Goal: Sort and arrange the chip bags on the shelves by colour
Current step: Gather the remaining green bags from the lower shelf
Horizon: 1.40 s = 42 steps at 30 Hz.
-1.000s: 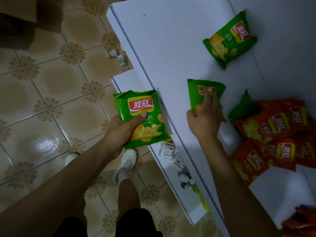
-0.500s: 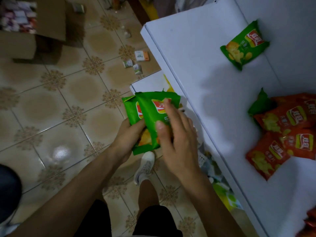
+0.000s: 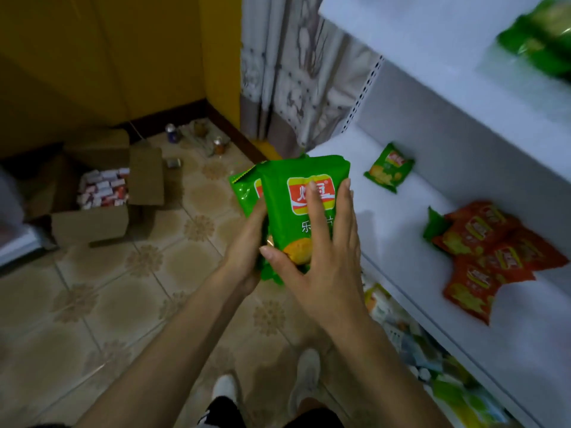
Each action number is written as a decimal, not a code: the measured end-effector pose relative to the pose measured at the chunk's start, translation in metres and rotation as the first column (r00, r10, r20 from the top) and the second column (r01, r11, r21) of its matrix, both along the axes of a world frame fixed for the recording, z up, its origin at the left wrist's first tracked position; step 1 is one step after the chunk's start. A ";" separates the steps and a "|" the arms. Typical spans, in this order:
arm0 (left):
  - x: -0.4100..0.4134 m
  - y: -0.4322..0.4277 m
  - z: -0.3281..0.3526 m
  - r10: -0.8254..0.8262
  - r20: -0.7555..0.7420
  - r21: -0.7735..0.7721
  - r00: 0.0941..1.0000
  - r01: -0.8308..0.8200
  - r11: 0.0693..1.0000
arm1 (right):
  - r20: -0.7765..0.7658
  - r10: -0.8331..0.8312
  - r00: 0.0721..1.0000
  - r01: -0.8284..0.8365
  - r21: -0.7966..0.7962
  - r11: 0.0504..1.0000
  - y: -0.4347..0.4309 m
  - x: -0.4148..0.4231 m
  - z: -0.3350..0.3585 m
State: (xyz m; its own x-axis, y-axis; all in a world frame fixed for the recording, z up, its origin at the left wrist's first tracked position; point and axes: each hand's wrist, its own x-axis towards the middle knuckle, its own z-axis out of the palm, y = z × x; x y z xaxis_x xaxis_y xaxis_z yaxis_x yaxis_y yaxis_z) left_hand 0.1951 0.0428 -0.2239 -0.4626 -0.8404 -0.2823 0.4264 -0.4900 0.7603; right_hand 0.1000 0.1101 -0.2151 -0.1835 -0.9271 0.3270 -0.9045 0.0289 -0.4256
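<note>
- Now my left hand (image 3: 244,251) grips two green bags (image 3: 287,230) over the floor (image 3: 123,304) beside the white shelf (image 3: 386,242).
- My right hand (image 3: 321,261) presses flat on the front one, fingers straight.

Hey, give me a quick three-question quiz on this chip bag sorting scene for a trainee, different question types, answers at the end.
1. True or false: the red bags share a shelf with a lone green bag.
2. The left hand and right hand together hold how many green bags? A one, B two, C four.
3. Fill in: the bag corner poking from under the red pile is ___.
Key: 1 true; 2 B; 3 green.
</note>
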 end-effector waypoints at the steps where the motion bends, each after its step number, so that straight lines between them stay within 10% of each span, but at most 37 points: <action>1: 0.002 -0.004 0.016 0.003 0.012 -0.039 1.000 -0.002 0.999 | 0.011 -0.008 1.000 0.009 -0.058 0.998 0.000 0.001 0.012; 9: -0.013 0.002 0.123 -0.157 -0.159 -0.294 0.975 0.105 0.950 | 0.280 -0.047 0.959 0.196 -0.533 0.823 0.007 -0.008 0.087; 16: -0.053 0.001 0.171 -0.231 -0.045 -0.507 0.972 0.177 0.844 | 0.160 -0.158 0.974 0.225 -0.645 0.730 0.015 -0.050 0.138; 34: -0.194 -0.026 0.204 -0.348 0.025 -0.616 0.937 0.288 0.733 | 0.505 0.000 0.863 0.349 -0.598 0.722 -0.003 -0.193 0.172; 42: -0.279 -0.076 0.224 -0.360 0.144 -0.654 0.922 0.362 0.664 | 0.451 -0.227 0.863 0.471 -0.558 0.683 -0.029 -0.270 0.189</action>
State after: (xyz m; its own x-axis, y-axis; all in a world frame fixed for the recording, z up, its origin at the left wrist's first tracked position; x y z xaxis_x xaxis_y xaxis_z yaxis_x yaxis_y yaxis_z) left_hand -0.0840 -0.0337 -0.0002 -0.7697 -0.5769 0.2734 0.3219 0.0191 0.9466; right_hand -0.1701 0.0815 -0.0258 -0.6544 -0.3644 0.6626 -0.6901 -0.0706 -0.7203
